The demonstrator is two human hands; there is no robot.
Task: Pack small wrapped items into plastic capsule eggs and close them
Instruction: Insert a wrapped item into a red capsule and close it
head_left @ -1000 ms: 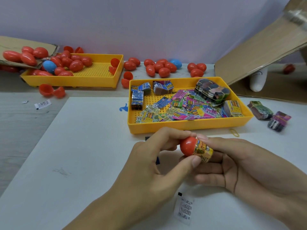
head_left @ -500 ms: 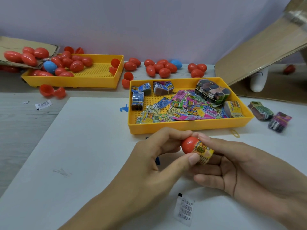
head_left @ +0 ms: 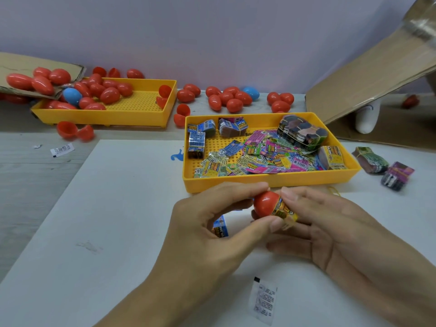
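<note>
A red capsule half [head_left: 265, 204] sits between my left hand's [head_left: 207, 223] thumb and forefinger, just in front of the near yellow tray [head_left: 271, 181]. A yellow wrapped item [head_left: 283, 210] sticks out of its open end, and my right hand [head_left: 335, 234] pinches that item from the right. Under my left hand a small blue wrapped item [head_left: 220, 226] lies on the white board. The near tray holds several loose colourful wrapped items [head_left: 266, 154] and bundled packs.
A second yellow tray [head_left: 132, 114] at the back left holds red eggs and one blue egg [head_left: 72, 95]. More red eggs [head_left: 232, 101] lie along the wall. Two bundles [head_left: 382, 166] lie right of the near tray. A paper slip [head_left: 264, 300] lies near me. Cardboard [head_left: 368, 74] leans at right.
Both hands, with the red half and wrapped item, have risen slightly toward the tray. The wrapped item sits a little deeper in the red half.
</note>
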